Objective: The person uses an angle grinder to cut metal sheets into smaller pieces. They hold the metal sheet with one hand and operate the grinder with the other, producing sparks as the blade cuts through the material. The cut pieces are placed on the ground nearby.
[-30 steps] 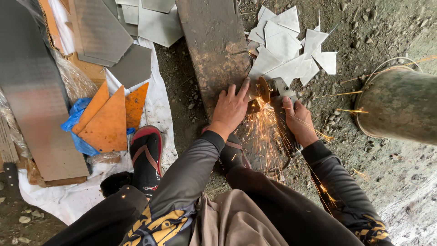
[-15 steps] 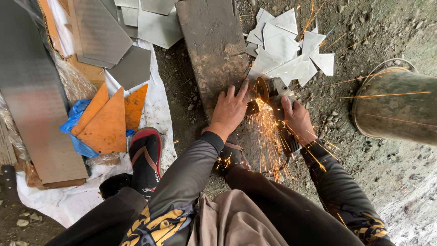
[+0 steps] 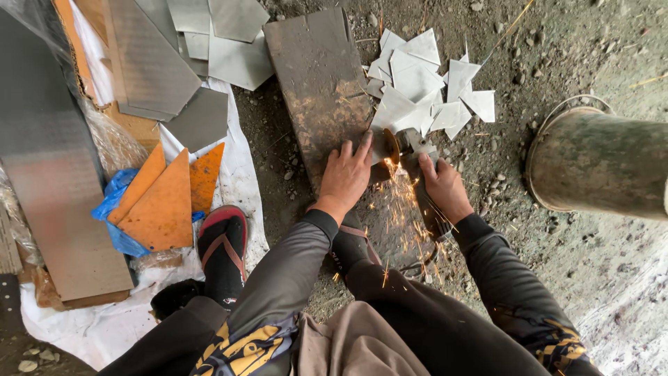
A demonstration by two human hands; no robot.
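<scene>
Left hand (image 3: 346, 175): we see it pressed flat, fingers spread, on the near end of a rusty brown board (image 3: 320, 83) that lies on the dirt floor (image 3: 557, 63); it grips nothing, only holds down a small pale metal piece whose edge shows just beyond the fingertips. Right hand (image 3: 445, 186): clenched around the dark body of an angle grinder (image 3: 417, 157), the disc (image 3: 394, 145) standing upright just beside the left fingertips, at the right edge of the board. Orange sparks (image 3: 400, 209) spray from the disc back toward our knees and over the dark sleeves.

Beyond the grinder we note a heap of cut metal triangles (image 3: 424, 87), pale grey, overlapping one another on the floor. At right a round metal bucket (image 3: 598, 163) lies well apart from the hands. At left, on a white sheet (image 3: 236, 181), rest orange triangular pieces (image 3: 167, 202) atop blue plastic (image 3: 115, 202), with long grey metal sheets (image 3: 42, 174) stacked beside and above them. A foot in a red-and-black sandal (image 3: 223, 254) stands on the white sheet, near the orange pieces. Whether the disc actually touches the metal we cannot tell.
</scene>
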